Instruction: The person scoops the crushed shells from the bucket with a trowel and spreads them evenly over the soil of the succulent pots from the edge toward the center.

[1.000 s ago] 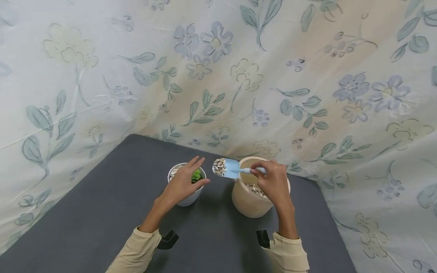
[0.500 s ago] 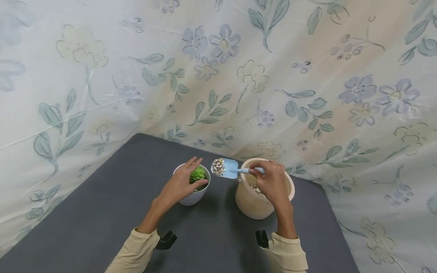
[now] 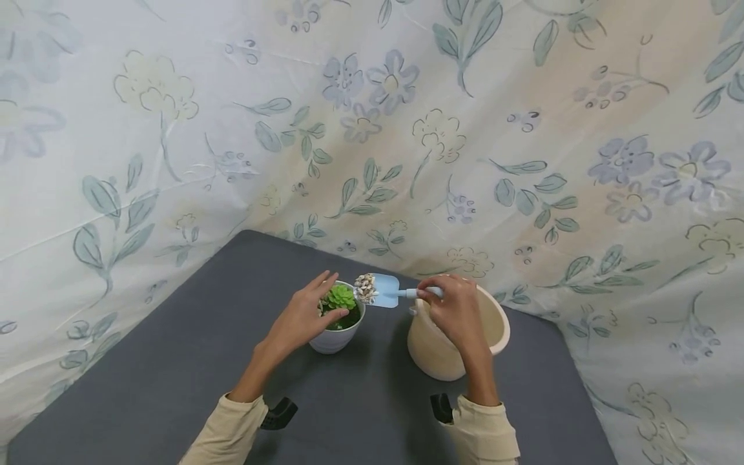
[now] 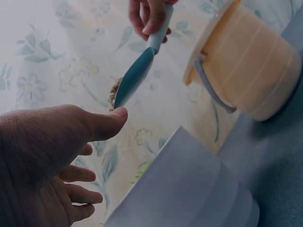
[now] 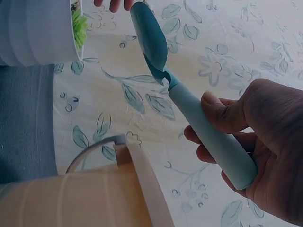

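My right hand [image 3: 456,309] grips the handle of a light blue hand trowel [image 3: 386,290], also plain in the right wrist view. Small mixed pebbles [image 3: 366,288] fill the front of its blade, which hangs by the right rim of a white flowerpot [image 3: 332,340]. In that pot grows a bright green succulent [image 3: 339,297] on dark soil. My left hand [image 3: 301,313] hovers over the pot's left side with spread fingers and holds nothing; it hides part of the rim. In the left wrist view its thumb [image 4: 106,124] lies close below the trowel blade.
A cream bucket [image 3: 438,352] with a grey handle [image 4: 210,87] stands under my right forearm. Both vessels are on a dark grey table [image 3: 232,310]. Behind the table hangs a floral cloth [image 3: 378,161].
The trowel with pebbles has come left relative to the white pot and is now at its rim. My left hand has drawn aside, showing more of the succulent. The view has shifted slightly.
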Tool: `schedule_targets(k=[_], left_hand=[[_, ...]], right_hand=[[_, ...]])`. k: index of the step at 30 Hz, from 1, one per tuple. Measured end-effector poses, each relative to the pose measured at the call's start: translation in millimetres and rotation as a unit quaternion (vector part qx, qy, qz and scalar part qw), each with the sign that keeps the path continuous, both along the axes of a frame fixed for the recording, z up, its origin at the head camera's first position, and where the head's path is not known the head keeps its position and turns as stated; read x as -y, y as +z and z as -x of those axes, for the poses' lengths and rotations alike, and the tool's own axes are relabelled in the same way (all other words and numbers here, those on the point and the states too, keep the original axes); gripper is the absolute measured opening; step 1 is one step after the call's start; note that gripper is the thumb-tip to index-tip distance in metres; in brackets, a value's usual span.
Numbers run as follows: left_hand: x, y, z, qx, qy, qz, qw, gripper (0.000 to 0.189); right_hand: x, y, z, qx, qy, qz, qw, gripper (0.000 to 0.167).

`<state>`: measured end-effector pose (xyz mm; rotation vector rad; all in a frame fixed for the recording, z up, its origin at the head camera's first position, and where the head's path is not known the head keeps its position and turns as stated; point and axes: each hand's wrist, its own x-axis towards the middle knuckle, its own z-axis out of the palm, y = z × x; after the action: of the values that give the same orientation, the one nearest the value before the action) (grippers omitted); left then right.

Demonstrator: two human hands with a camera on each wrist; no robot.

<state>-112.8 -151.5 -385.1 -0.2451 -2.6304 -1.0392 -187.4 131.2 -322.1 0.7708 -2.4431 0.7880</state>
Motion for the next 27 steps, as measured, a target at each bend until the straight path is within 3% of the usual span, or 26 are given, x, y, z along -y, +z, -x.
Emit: schedule_targets(k=[9,27], left_hand=[[9.8,-4.9,-3.8,0.009,0.003,0.002,1.0,0.078],[26.7,-17.8,-10.1,0.028,0.018,-0.015,0.9993,0.081]], right_hand=[[17.7,-1.2,5.9,0.007,0.014,-0.002,0.9999,0.005],[46.6,-21.3,11.5,-0.001,0.042,-0.019,0.9989,0.005]])
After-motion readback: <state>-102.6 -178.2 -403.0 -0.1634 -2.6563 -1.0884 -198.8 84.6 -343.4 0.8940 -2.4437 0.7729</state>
